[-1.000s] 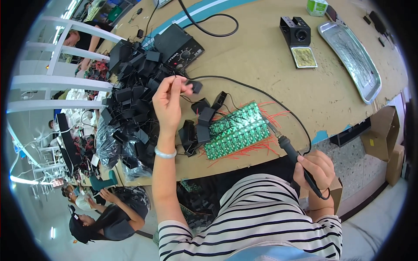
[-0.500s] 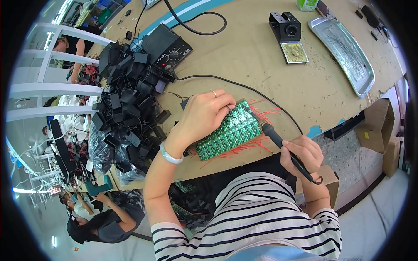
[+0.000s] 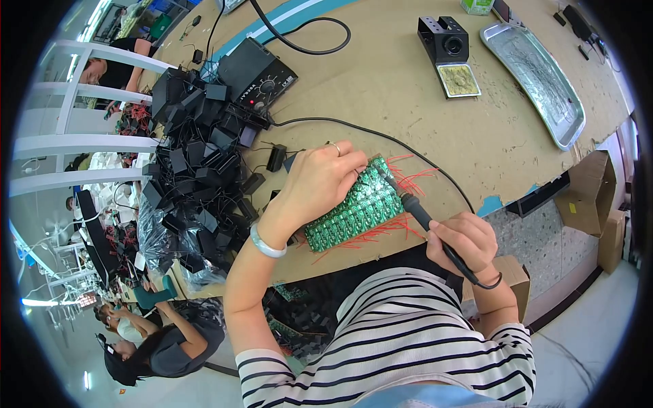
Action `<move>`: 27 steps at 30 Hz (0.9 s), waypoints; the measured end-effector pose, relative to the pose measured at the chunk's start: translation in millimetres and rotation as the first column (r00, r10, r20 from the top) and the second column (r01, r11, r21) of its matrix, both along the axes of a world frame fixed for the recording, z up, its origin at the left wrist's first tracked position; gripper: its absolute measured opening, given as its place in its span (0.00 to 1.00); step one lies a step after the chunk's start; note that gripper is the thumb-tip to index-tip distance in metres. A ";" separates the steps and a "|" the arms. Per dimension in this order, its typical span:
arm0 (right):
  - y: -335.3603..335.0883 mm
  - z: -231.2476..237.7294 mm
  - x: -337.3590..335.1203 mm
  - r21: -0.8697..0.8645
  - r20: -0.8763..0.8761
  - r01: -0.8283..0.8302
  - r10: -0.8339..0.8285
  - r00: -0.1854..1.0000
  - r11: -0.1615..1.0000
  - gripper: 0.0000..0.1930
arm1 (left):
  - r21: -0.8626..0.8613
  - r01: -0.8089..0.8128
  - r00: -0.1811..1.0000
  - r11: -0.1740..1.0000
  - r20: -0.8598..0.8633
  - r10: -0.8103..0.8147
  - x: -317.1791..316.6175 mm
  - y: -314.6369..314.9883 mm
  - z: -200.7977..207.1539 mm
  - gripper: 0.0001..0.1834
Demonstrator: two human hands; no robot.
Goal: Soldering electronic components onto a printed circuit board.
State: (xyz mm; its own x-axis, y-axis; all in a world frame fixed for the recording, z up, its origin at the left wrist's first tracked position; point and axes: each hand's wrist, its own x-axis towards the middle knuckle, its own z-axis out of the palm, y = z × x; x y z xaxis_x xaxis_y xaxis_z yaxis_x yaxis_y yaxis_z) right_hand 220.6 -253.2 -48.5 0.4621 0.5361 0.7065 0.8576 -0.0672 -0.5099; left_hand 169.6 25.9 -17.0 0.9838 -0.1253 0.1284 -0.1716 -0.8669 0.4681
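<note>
A green circuit board panel lies on the table, with rows of small boards and thin red wires sticking out along its edges. My right hand grips a black soldering iron, its tip pointing at the panel's upper right part. Over the panel's upper left side, my left hand is closed in a pinch, fingertips close to the board. What it pinches is too small and hidden to make out. Just left of this hand sits a small black box with a thin lead.
A heap of black boxes with leads fills the table's left side, beside a black soldering station. Its cable curves behind the panel. Farther back are an iron stand, a yellowish sponge and a metal tray. Other people sit at left.
My right hand and the soldering iron have shifted slightly left. The small black box beside my left hand has come into clearer view. My left hand has barely moved.
</note>
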 end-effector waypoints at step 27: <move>-24.3 13.5 -4.7 -0.020 -0.006 0.033 -0.033 0.999 0.999 0.11 | 0.033 -0.026 0.999 0.999 0.035 0.024 -6.5 -7.7 2.8 0.06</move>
State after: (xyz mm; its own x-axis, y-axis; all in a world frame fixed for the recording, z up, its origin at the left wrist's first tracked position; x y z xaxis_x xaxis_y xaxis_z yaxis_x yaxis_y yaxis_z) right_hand 215.8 -277.5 -35.0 0.4841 0.5344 0.6929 0.8516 -0.1056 -0.5135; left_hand 163.1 18.2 -14.1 0.9817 -0.1056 0.1584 -0.1652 -0.8861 0.4331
